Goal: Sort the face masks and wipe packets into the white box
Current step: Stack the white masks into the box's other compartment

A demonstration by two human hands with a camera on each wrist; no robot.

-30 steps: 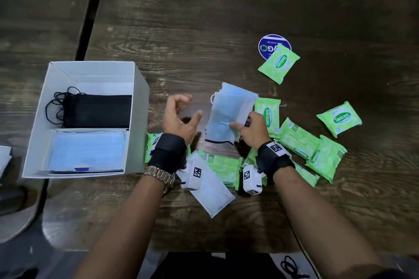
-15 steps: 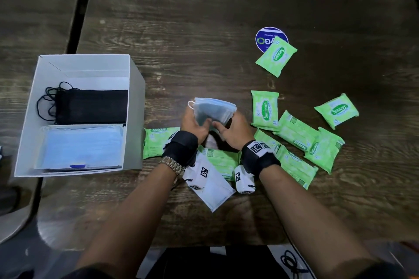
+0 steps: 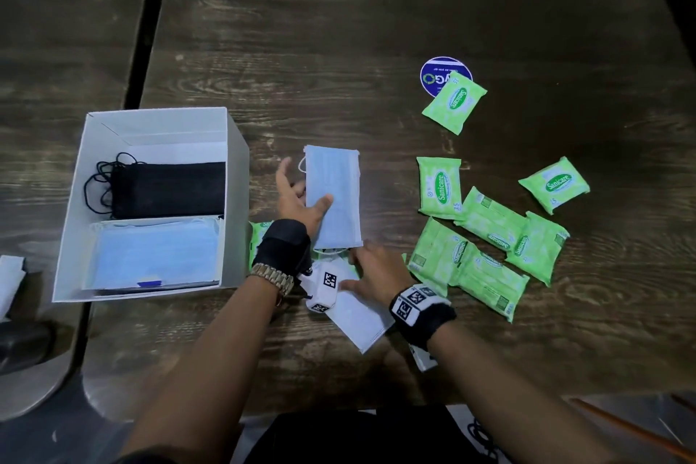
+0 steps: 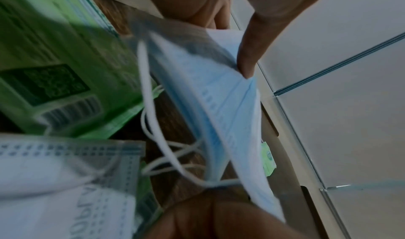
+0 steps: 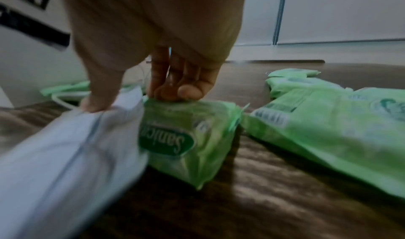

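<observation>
My left hand (image 3: 301, 194) holds a stack of light blue face masks (image 3: 335, 200) (image 4: 230, 112) just above the table, thumb on top, right of the white box (image 3: 237, 200). Black masks (image 3: 169, 194) lie in the box's far half and blue masks (image 3: 154, 252) in its near half. My right hand (image 3: 371, 267) (image 5: 153, 86) is down on the table below the held stack. Its fingers curl onto the far edge of a green wipe packet (image 5: 186, 138), and its thumb presses a white mask (image 3: 357, 316) (image 5: 65, 147) lying against that packet.
Several green wipe packets lie loose to the right, one (image 3: 454, 102) on a round blue sticker (image 3: 437, 75), others around (image 3: 489, 245). Another packet (image 3: 256, 241) lies against the box's right wall. A dark gap (image 3: 147, 30) splits the wooden table left of the box.
Both hands gripped the blue mask stack half a second ago. Now the right hand has let go and dropped onto the packet and white mask, while the left alone holds the stack, laid flat.
</observation>
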